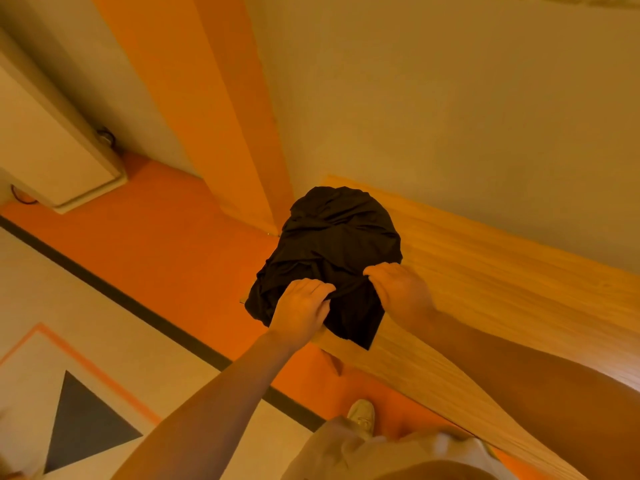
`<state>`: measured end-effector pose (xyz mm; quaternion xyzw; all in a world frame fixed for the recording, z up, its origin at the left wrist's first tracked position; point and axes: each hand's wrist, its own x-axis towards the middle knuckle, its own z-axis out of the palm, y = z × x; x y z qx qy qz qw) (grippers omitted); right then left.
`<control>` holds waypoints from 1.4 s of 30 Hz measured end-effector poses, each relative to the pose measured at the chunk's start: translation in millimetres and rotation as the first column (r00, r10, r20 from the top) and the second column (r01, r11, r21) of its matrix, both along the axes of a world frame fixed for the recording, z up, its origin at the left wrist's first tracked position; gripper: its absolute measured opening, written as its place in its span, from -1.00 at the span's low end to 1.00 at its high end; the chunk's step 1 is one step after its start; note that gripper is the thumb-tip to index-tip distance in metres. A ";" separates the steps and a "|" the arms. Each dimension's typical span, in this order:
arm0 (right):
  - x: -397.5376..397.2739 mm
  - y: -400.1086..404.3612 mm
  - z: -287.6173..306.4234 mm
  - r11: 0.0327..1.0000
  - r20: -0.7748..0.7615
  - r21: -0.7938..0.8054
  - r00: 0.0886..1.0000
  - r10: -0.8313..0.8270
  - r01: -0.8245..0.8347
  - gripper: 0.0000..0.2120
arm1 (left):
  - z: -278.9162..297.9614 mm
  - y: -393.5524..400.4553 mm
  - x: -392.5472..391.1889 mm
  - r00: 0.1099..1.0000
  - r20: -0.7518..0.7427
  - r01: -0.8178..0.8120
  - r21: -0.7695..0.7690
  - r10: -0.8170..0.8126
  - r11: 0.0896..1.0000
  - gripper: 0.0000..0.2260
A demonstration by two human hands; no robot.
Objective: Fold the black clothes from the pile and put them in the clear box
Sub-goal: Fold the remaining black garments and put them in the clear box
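Both hands hold a grip on the bunched black garment: left hand and right hand pinch its near edge, likely to spread it for folding; it lies at the wooden surface's end, overhanging; no clear box visible

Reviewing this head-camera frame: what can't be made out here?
- Clear box and clothes pile: neither appears in the head view, so their places are unknown.
- Black garment: bunched on the wooden table; its type and fold state are unreadable.
- Fingertips of left hand and right hand: buried in the cloth.
- Table's right end: cut off by the frame edge.
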<state>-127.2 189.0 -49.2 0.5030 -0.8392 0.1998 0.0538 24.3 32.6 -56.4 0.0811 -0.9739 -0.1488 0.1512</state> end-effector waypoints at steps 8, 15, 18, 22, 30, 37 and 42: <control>-3.8 14.3 7.8 0.992 0.159 -0.060 0.982 -0.098 0.109 -0.70 | 18.8 26.2 -13.1 0.996 -0.080 -0.017 0.149 0.029 0.989 -0.77; 30.2 18.4 20.3 0.997 0.305 0.042 0.951 0.045 -0.060 -0.22 | 34.8 34.4 -26.0 0.979 -0.038 -0.164 0.423 0.198 0.891 -0.78; 35.5 11.1 20.2 0.996 0.423 0.063 0.902 -0.086 0.066 -0.23 | 46.3 35.9 -32.1 0.979 -0.066 -0.136 0.484 0.191 0.864 -0.77; 25.7 8.8 30.5 0.972 0.414 -0.051 0.891 -0.189 0.230 -0.60 | 56.9 31.1 -34.0 0.976 -0.098 -0.123 0.490 0.195 0.863 -0.76; 3.8 20.4 54.9 0.967 0.375 -0.218 0.926 -0.043 0.133 -0.75 | 53.7 12.2 -23.9 0.978 -0.066 -0.162 0.348 0.197 0.923 -0.74; 13.4 7.6 71.6 0.962 0.549 -0.248 0.835 0.044 0.113 -0.81 | 58.4 19.6 -23.0 0.992 -0.105 -0.035 0.269 0.065 0.962 -0.53; 17.2 -0.6 78.8 0.948 0.606 -0.299 0.789 0.102 0.108 -0.83 | 58.7 35.9 -29.9 0.996 -0.077 -0.011 0.335 0.039 0.942 -0.57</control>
